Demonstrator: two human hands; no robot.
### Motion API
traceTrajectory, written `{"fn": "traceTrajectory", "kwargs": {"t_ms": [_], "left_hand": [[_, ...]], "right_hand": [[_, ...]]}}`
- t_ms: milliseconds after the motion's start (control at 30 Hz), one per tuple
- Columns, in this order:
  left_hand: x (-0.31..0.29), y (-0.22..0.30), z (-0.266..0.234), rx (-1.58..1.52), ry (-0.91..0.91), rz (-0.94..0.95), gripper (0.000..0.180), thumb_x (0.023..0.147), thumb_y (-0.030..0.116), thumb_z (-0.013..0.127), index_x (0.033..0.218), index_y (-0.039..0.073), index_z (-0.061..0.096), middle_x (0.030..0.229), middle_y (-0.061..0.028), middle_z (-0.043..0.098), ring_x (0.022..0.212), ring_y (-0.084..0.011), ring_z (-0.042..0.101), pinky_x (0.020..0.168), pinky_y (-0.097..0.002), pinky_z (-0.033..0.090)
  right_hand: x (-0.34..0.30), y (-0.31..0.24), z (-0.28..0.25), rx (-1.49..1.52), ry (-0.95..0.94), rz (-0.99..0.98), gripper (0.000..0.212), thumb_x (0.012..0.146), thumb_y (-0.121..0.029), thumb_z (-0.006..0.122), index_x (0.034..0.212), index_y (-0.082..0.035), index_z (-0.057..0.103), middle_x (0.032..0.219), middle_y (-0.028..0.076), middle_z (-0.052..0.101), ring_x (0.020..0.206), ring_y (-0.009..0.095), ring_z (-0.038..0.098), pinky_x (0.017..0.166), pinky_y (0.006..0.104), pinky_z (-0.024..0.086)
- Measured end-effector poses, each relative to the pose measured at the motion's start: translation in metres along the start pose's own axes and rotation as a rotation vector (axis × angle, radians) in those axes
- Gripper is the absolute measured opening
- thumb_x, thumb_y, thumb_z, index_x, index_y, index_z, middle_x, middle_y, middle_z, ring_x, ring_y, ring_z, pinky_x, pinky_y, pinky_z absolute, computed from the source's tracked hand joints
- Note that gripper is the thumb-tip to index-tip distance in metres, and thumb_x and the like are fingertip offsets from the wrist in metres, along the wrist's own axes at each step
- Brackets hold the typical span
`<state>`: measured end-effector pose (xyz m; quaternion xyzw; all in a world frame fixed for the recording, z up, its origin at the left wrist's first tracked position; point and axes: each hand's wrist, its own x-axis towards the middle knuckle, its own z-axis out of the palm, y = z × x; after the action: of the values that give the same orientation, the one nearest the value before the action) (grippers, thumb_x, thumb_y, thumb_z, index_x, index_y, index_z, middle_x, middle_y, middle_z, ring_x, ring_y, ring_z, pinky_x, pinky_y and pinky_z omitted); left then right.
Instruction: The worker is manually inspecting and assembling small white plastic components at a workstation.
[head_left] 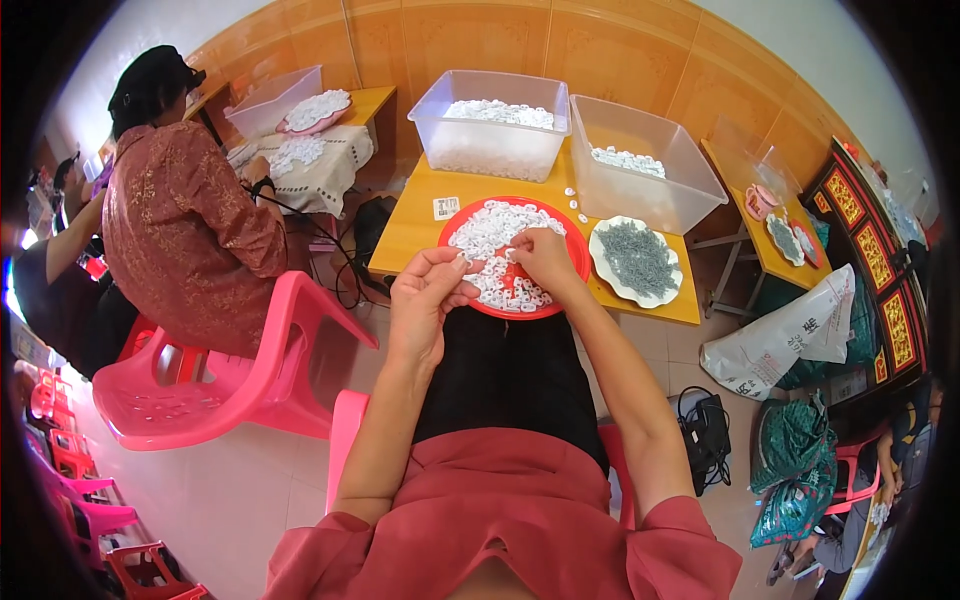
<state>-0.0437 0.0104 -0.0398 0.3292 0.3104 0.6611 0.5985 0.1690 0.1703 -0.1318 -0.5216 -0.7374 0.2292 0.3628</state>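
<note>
On the red tray (580,240) at the yellow table's (410,235) near edge, small white pieces (490,225) lie heaped. Left hand (425,298) at near-left rim, thumb and fingertips pinched together; unclear whether on a piece. Right hand (543,262) low over the pieces, fingers bent down, grip hidden. Scalloped plate (599,256) of grey bits (637,262) just right of tray

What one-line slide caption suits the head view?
Left hand and right hand over a red tray of small white pieces, beside a scalloped white plate of grey parts.

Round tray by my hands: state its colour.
The tray is red, seen best in the head view.
</note>
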Motion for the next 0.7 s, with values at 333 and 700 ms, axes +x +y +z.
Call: {"fn": "traceTrajectory", "kwargs": {"t_ms": [333, 700], "left_hand": [[-0.006, -0.015, 0.01, 0.068, -0.018, -0.034, 0.015, 0.099, 0.009, 0.068, 0.113, 0.003, 0.064, 0.105, -0.0163, 0.077, 0.072, -0.0118, 0.072, 0.066, -0.0206, 0.057], [-0.031, -0.016, 0.043, 0.114, -0.065, 0.055, 0.015, 0.099, 0.006, 0.067, 0.113, 0.003, 0.063, 0.102, -0.0151, 0.077, 0.074, -0.0134, 0.073, 0.067, -0.0213, 0.056]], "right_hand": [[-0.061, -0.084, -0.066, 1.166, -0.187, 0.489, 0.03, 0.093, -0.007, 0.075, 0.119, 0.008, 0.071, 0.093, 0.005, 0.071, 0.075, 0.008, 0.06, 0.067, 0.0227, 0.05], [-0.103, -0.129, -0.093, 1.288, -0.269, 0.358, 0.029, 0.097, -0.006, 0.07, 0.123, 0.007, 0.069, 0.106, 0.009, 0.075, 0.087, 0.009, 0.068, 0.074, 0.0219, 0.053]]}}
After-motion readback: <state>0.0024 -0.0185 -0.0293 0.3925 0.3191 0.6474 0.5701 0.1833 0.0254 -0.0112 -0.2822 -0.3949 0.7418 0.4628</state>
